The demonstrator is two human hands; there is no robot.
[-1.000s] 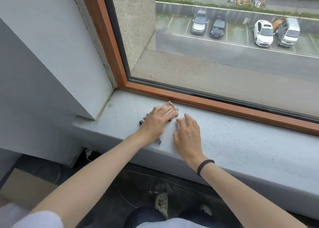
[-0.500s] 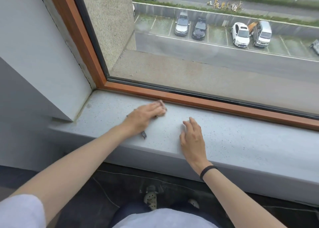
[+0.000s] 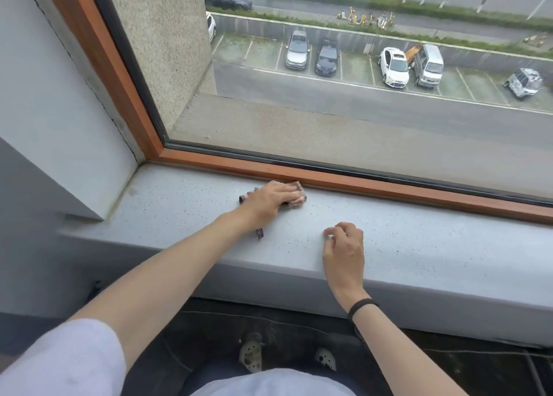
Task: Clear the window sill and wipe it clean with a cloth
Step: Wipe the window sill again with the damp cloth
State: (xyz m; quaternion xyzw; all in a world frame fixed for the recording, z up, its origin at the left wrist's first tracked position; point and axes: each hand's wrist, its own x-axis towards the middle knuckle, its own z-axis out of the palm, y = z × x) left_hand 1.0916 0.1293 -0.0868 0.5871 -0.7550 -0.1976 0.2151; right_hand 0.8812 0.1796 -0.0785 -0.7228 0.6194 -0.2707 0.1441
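The left hand [image 3: 269, 199] is pressing flat-fingered on the cloth [image 3: 297, 201] at the window sill's [image 3: 434, 246] back edge, the right hand [image 3: 344, 249] resting curled and empty, so the unpinched cloth is risking bunching and skipping grime.

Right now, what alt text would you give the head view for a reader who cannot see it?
A person's left hand presses a patterned cloth against the speckled grey window sill beside the wooden window frame. The right hand, a black band on its wrist, rests on the sill with fingers curled. Outside, parked cars line a street.
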